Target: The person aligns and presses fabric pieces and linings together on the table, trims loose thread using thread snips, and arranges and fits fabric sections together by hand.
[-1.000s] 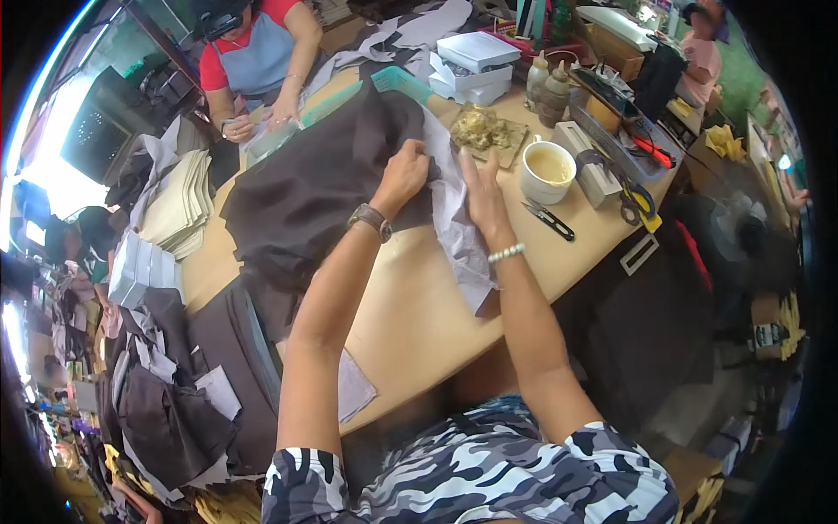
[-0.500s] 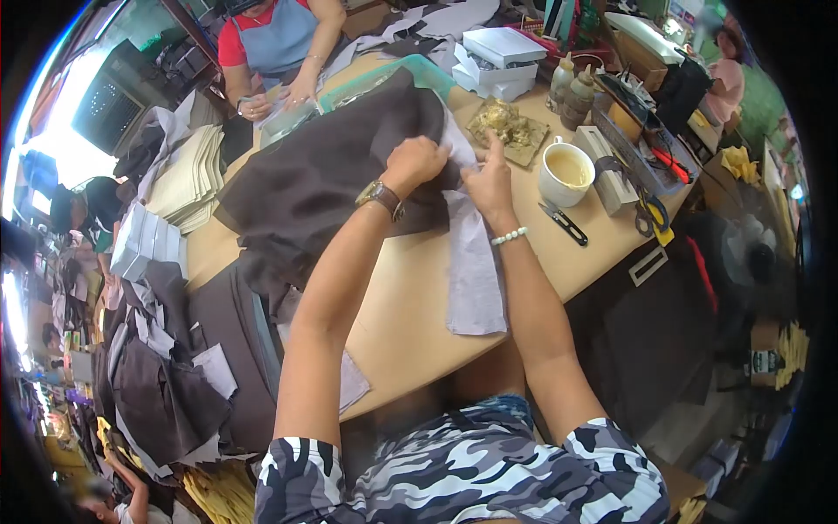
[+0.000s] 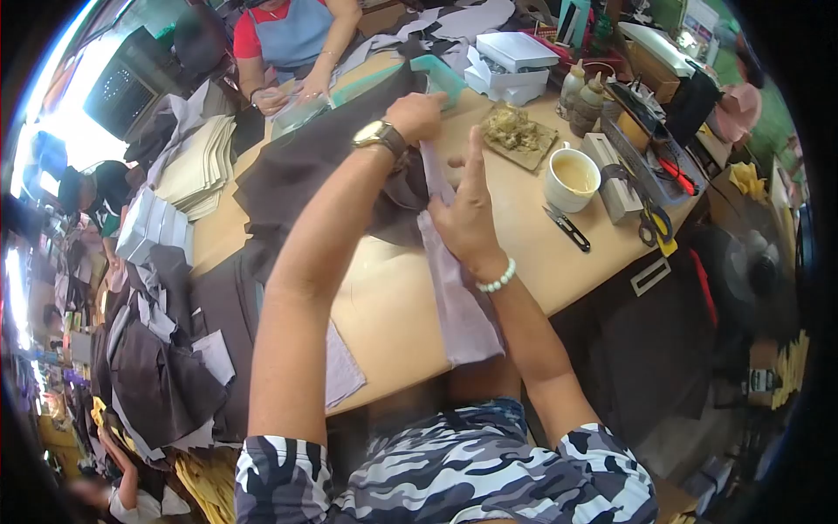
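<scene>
A large piece of dark brown cloth (image 3: 314, 175) lies over the table, covering part of a green tray (image 3: 441, 79). My left hand (image 3: 415, 119), with a watch on its wrist, is closed at the far right edge of the cloth, and its fingertips are partly hidden. Along that edge runs a pale lilac strip (image 3: 458, 306), hanging toward the table's front. My right hand (image 3: 467, 218), wearing a bead bracelet, rests beside the strip with its index finger stretched away from me and its thumb apart. It seems to touch the strip but does not grip it.
To the right are a board with yellowish glue lumps (image 3: 517, 135), a white cup (image 3: 572, 179), thread snips (image 3: 567, 229), scissors (image 3: 650, 229) and squeeze bottles (image 3: 583, 96). Stacked pale sheets (image 3: 201, 166) and dark cloth (image 3: 157, 367) lie left. A co-worker (image 3: 292, 44) sits opposite.
My left hand has moved away from me along the cloth's edge. My right hand has come back toward me and left, and the cloth's right side has shifted left.
</scene>
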Tool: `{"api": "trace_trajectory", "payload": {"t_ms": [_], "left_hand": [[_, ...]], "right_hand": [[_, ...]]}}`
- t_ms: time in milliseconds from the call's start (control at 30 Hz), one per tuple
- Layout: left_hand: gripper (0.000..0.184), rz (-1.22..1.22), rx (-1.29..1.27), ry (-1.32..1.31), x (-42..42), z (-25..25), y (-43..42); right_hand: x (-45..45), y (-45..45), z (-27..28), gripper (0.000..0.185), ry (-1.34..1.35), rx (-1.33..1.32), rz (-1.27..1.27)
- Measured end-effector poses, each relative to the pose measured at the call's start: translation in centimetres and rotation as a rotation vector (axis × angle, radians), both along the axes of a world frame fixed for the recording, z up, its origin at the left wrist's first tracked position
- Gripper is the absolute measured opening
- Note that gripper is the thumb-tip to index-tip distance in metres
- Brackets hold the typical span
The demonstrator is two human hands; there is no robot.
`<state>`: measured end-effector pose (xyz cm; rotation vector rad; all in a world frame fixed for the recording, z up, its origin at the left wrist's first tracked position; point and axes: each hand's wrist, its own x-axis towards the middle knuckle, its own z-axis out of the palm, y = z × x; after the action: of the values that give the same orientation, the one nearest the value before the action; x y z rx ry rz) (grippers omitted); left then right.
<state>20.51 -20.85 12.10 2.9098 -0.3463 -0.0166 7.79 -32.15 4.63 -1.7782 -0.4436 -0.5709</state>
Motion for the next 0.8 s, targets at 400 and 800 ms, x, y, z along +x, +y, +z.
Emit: {"api": "trace_trajectory", "payload": {"t_ms": [400, 800], "left_hand": [[0.028, -0.074, 0.172, -0.475, 6.4, 12.5, 11.7], [0.030, -0.085, -0.384, -1.044, -7.8, 23.3, 20.1]], "right_hand": [[0.4, -5.1, 6.8, 0.073, -0.050, -0.116, -0.138], [0.7, 0.1, 13.0, 0.051, -0.830, -0.214, -0.205]]}}
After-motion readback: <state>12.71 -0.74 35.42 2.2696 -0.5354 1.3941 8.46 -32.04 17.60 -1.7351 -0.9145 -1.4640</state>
